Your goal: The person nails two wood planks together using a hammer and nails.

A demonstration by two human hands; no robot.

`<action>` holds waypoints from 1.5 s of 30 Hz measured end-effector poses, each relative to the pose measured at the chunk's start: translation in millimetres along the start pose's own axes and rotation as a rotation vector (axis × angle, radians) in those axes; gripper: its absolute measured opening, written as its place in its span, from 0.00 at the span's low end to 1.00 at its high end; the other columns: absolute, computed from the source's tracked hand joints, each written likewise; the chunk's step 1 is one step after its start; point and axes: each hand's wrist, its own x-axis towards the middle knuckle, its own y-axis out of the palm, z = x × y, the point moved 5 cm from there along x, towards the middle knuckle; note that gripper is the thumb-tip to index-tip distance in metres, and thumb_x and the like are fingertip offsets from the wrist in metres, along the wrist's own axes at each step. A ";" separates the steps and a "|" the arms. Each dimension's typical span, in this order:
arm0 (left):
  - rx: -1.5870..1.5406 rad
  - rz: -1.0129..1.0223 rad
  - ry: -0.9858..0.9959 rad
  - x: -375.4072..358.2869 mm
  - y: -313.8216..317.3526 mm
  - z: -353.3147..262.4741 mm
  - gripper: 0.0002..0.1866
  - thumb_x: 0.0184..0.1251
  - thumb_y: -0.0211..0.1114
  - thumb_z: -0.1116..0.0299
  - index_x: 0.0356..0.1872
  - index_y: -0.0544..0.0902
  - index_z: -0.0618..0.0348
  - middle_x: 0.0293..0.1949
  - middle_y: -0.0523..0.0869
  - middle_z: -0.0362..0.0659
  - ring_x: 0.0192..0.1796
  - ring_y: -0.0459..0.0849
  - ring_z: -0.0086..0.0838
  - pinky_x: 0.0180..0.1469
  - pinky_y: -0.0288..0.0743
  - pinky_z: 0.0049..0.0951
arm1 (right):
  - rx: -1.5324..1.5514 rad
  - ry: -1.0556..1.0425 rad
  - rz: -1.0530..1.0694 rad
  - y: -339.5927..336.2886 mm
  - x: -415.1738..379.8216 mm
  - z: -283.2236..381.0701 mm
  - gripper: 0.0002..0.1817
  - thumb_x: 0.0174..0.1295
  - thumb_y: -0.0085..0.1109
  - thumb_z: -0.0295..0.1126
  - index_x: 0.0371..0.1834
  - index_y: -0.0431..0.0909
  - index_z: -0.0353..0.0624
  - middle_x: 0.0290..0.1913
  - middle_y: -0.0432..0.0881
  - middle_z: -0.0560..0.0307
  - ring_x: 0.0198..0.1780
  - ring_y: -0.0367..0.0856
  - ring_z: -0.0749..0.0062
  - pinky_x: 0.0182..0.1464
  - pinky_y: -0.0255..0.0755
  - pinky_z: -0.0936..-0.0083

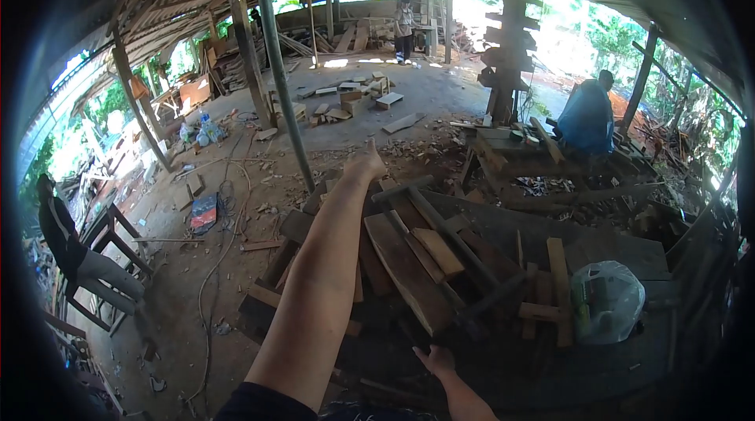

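My left arm reaches far forward over the wood pile, and my left hand (366, 161) is held out above it with one finger stretched forward and nothing in it. Below it and to the right lie a wide plank (409, 271) and a short wood block (438, 252). Low in front of me, my right hand (436, 360) has its thumb apart from the fingers, with no object showing in it. It is close to the near end of the wide plank, over a dark surface.
A clear plastic bag (607, 301) sits at right beside a wooden frame piece (559, 291). People are at left (63, 236), far back (404, 27) and at right by a workbench (511, 149). Cut wood blocks (354, 98) lie beyond a thin post (281, 75); a cord (211, 279) crosses the floor.
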 end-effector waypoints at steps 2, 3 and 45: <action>-0.036 0.063 -0.026 -15.0 -7.7 -2.0 0.49 0.64 0.60 0.66 0.82 0.41 0.46 0.72 0.71 0.52 0.72 0.73 0.43 0.72 0.69 0.42 | -0.029 -0.057 -0.114 6.1 1.9 -5.7 0.44 0.61 0.52 0.72 0.45 0.84 0.31 0.31 0.87 0.43 0.43 0.89 0.54 0.51 0.80 0.60; -0.069 0.123 -0.057 -19.8 -9.6 -0.1 0.50 0.63 0.62 0.66 0.82 0.41 0.46 0.72 0.72 0.52 0.72 0.73 0.43 0.71 0.70 0.43 | -0.007 -0.033 -0.073 10.3 4.8 -9.1 0.45 0.61 0.52 0.72 0.48 0.83 0.31 0.32 0.87 0.43 0.43 0.89 0.54 0.51 0.80 0.60; -0.642 -0.181 0.649 -102.3 -63.0 -80.4 0.37 0.64 0.70 0.56 0.72 0.68 0.56 0.47 0.86 0.56 0.46 0.87 0.36 0.50 0.79 0.39 | 0.030 -0.009 0.001 9.7 7.3 -0.2 0.40 0.64 0.52 0.68 0.39 0.81 0.31 0.20 0.83 0.48 0.24 0.87 0.59 0.37 0.81 0.65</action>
